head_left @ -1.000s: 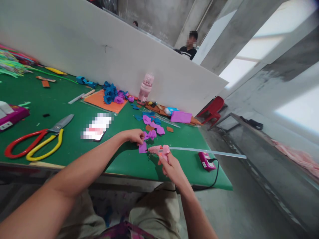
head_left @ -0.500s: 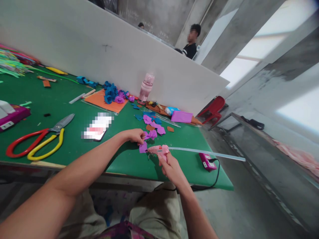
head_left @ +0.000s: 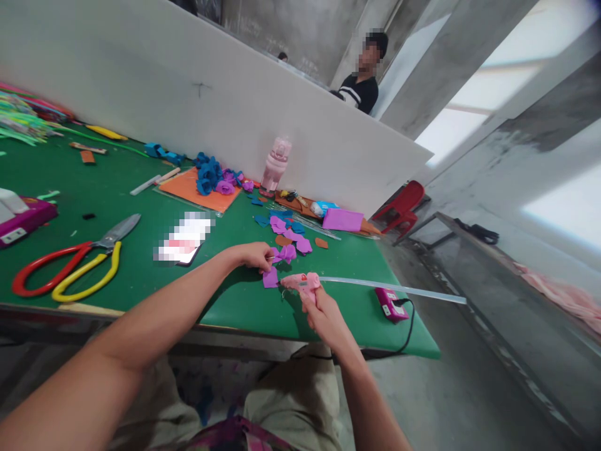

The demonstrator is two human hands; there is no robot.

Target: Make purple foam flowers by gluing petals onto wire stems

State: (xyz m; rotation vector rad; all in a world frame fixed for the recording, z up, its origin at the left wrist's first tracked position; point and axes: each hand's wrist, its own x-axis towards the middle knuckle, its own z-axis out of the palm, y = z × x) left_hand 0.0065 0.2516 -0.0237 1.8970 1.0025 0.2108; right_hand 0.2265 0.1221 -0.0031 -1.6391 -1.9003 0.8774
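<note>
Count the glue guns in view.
1. The pink glue gun is gripped in the right hand over the near edge of the green table, its nozzle by the purple paper flower pinched by the left hand. Clutter may hide others.

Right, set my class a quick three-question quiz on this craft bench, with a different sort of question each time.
1. True or false: the right hand grips the pink glue gun.
2. What colour are the petals that the left hand pinches?
3. Where do the red and yellow scissors lie? A) on the green table B) on the red chair C) in the right hand

Key: 1 true; 2 purple; 3 A.
</note>
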